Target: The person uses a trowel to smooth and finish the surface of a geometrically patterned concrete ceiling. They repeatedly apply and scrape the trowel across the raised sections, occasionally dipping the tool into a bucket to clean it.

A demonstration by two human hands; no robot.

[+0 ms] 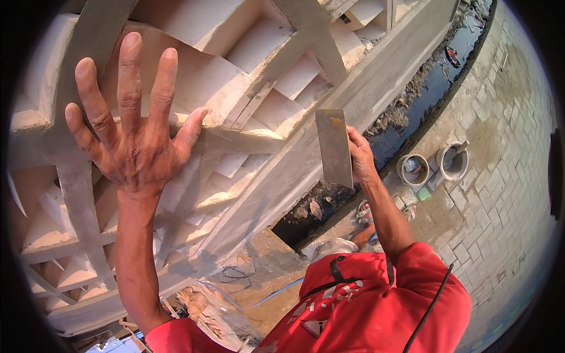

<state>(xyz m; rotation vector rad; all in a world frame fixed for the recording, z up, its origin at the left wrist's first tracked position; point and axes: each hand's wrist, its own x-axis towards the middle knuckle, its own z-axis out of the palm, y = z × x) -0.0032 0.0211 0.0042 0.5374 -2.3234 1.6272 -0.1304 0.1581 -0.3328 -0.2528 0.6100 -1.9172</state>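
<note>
My left hand (138, 129) is raised with its fingers spread wide and nothing in it. Behind it is a pale cement lattice wall (76, 188) with deep, angled recesses; whether the palm presses on a rib I cannot tell. In my right hand (361, 156) is a flat rectangular plastering trowel (333, 147), its grey blade turned toward the camera and marked with a brownish smear near the top. The fingers wrap behind the blade, so the handle is hidden. Beyond the trowel runs the smooth grey ledge (276, 191) along the wall's foot.
A ditch with dark water (435, 82) and rubble runs beside the wall. Two buckets, one pale (401, 169) and one white-rimmed (466, 167), stand on the block paving (488, 206), near my sandalled feet (365, 213). A blue cable (276, 292) lies below the ledge.
</note>
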